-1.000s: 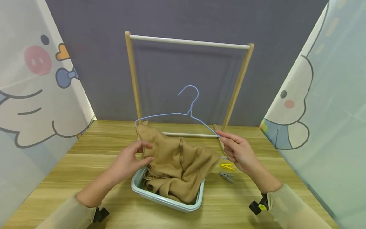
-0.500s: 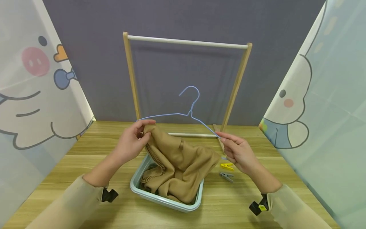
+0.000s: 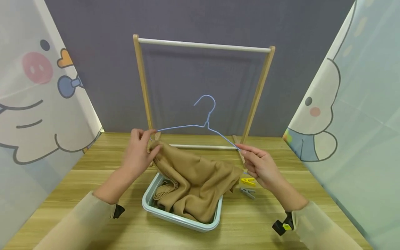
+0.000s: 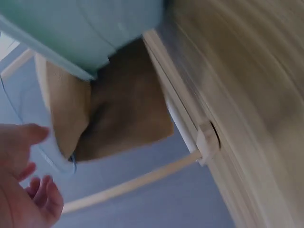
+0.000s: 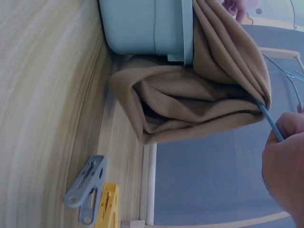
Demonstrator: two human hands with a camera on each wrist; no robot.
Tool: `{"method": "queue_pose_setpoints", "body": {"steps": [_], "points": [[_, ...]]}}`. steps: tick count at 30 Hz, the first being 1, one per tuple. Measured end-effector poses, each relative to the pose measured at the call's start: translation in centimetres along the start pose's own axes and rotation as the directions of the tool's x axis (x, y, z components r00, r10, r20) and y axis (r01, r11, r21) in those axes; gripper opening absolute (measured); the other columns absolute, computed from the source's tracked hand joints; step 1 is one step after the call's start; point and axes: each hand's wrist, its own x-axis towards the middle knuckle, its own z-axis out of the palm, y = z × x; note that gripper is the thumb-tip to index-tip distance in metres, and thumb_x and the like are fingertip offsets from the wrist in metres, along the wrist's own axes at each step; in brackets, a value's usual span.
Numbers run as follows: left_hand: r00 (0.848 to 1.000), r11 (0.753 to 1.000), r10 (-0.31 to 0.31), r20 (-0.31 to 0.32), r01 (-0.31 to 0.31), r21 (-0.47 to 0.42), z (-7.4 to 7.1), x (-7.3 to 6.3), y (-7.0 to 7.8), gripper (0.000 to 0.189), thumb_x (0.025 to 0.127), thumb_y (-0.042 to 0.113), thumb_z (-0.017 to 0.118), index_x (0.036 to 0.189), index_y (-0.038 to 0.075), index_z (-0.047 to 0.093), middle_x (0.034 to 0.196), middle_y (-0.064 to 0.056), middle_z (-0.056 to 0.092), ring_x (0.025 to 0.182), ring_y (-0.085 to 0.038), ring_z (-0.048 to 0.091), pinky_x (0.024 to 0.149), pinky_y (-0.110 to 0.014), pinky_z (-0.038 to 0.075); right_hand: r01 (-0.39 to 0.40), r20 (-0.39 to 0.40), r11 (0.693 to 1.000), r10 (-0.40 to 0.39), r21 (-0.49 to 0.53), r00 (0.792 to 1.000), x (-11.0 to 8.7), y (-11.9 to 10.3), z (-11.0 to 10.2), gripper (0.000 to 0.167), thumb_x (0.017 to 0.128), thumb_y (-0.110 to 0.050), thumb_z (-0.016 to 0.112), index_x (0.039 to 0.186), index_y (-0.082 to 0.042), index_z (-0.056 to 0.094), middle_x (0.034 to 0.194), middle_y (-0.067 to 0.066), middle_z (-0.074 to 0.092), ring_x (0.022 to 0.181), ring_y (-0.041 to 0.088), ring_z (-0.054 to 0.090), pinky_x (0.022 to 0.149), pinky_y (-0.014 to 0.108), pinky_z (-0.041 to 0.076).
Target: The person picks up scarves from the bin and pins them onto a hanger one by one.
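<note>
A blue wire clothes hanger is held up, hook at the top, above a light-blue basin. My right hand pinches its right end. Tan folded cloth hangs over the hanger's lower bar, which comes out of the folds in the right wrist view, and part of it lies in the basin. My left hand is at the hanger's left end, thumb and fingers spread apart by the cloth's upper corner. In the left wrist view a gap shows between the fingers and the cloth.
Behind stands a wooden rack with a white top rail and a low white bar. A yellow clothespin and a grey clothespin lie on the wooden table, right of the basin. A dark panel and cartoon-printed curtains surround it.
My left hand took the cloth's left corner, raised it, then shifted left to the hanger's end with its fingers parted. The right hand has kept its pinch on the hanger, almost unmoved.
</note>
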Motion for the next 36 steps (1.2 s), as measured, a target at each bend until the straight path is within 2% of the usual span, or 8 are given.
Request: {"method": "queue_pose_setpoints", "body": {"steps": [4, 9, 12, 16, 20, 26, 31, 36], "points": [[0.988, 0.985, -0.134, 0.076, 0.141, -0.095, -0.9, -0.9, -0.3, 0.039, 0.1, 0.011, 0.081, 0.13, -0.003, 0.06, 0.104, -0.019, 0.06, 0.085, -0.03, 0.067, 0.07, -0.04, 0.055, -0.005, -0.021, 1.0, 0.005, 0.006, 1.0, 0.1, -0.1, -0.1, 0.036, 0.117, -0.012, 0.053, 0.136, -0.028, 0.079, 0.06, -0.002, 0.023, 0.051, 0.021, 0.008, 0.045, 0.038, 0.004], [0.929, 0.942, -0.238, 0.284, 0.293, -0.167, -1.6, -2.8, 0.0, 0.043, 0.11, 0.026, 0.07, 0.141, 0.003, 0.053, 0.119, -0.024, 0.072, 0.101, -0.04, 0.079, 0.081, -0.054, 0.066, -0.005, -0.036, 1.0, 0.005, 0.017, 0.999, 0.1, -0.1, -0.2, 0.034, 0.116, -0.013, 0.054, 0.136, -0.026, 0.079, 0.059, -0.006, 0.027, 0.051, 0.02, 0.009, 0.045, 0.038, 0.003], [0.905, 0.924, -0.268, 0.329, 0.338, -0.177, -1.2, -3.8, 0.7, 0.044, 0.111, 0.034, 0.068, 0.142, 0.009, 0.051, 0.111, -0.019, 0.078, 0.102, -0.037, 0.08, 0.083, -0.053, 0.066, 0.0, -0.044, 1.0, 0.0, 0.011, 0.999, 0.0, -0.1, -0.1, 0.034, 0.116, -0.013, 0.055, 0.134, -0.027, 0.08, 0.059, -0.006, 0.028, 0.051, 0.021, 0.008, 0.045, 0.038, 0.004], [0.908, 0.934, -0.255, 0.332, 0.32, -0.158, -0.3, -4.4, 1.8, 0.039, 0.11, 0.037, 0.07, 0.137, 0.013, 0.055, 0.099, -0.008, 0.079, 0.096, -0.027, 0.079, 0.077, -0.046, 0.063, 0.02, -0.046, 1.0, -0.019, 0.024, 0.999, 0.0, -0.1, 0.0, 0.034, 0.116, -0.012, 0.054, 0.134, -0.024, 0.08, 0.061, -0.004, 0.027, 0.051, 0.023, 0.007, 0.045, 0.038, 0.004], [0.916, 0.942, -0.229, 0.331, 0.294, -0.164, 0.0, -4.2, 2.3, 0.02, 0.108, 0.019, 0.071, 0.127, 0.013, 0.064, 0.092, -0.001, 0.074, 0.081, -0.014, 0.069, 0.068, -0.032, 0.056, 0.028, -0.041, 0.999, -0.026, 0.043, 0.999, 0.0, -0.1, 0.0, 0.034, 0.116, -0.01, 0.053, 0.134, -0.022, 0.079, 0.062, -0.002, 0.026, 0.052, 0.023, 0.006, 0.046, 0.038, 0.004], [0.919, 0.878, -0.252, 0.302, 0.348, -0.327, -1.1, -2.9, 2.7, 0.028, 0.107, -0.005, 0.054, 0.123, 0.008, 0.071, 0.076, -0.006, 0.056, 0.054, -0.006, 0.044, 0.049, -0.025, 0.041, 0.025, -0.049, 0.998, -0.022, 0.05, 0.999, 0.1, -0.2, 0.1, 0.036, 0.116, -0.01, 0.052, 0.132, -0.025, 0.08, 0.063, -0.001, 0.024, 0.052, 0.022, 0.007, 0.046, 0.037, 0.003], [0.939, 0.87, -0.232, 0.252, 0.317, -0.378, -2.1, -0.7, 3.3, 0.033, 0.11, -0.003, 0.045, 0.123, 0.007, 0.073, 0.107, -0.016, 0.07, 0.052, -0.005, 0.039, 0.052, -0.025, 0.041, 0.024, -0.042, 0.998, -0.022, 0.059, 0.999, 0.2, -0.3, 0.1, 0.036, 0.117, -0.01, 0.052, 0.131, -0.026, 0.08, 0.064, 0.0, 0.024, 0.052, 0.021, 0.007, 0.045, 0.037, 0.002], [0.924, 0.816, -0.24, 0.296, 0.358, -0.455, -2.7, 1.8, 3.8, 0.034, 0.113, 0.003, 0.043, 0.126, 0.008, 0.073, 0.081, -0.009, 0.057, 0.05, -0.007, 0.035, 0.051, -0.026, 0.039, 0.02, -0.022, 0.997, -0.018, 0.068, 1.0, 0.2, -0.1, 0.1, 0.037, 0.117, -0.009, 0.051, 0.13, -0.028, 0.081, 0.065, 0.0, 0.023, 0.052, 0.021, 0.007, 0.045, 0.037, 0.002]]}}
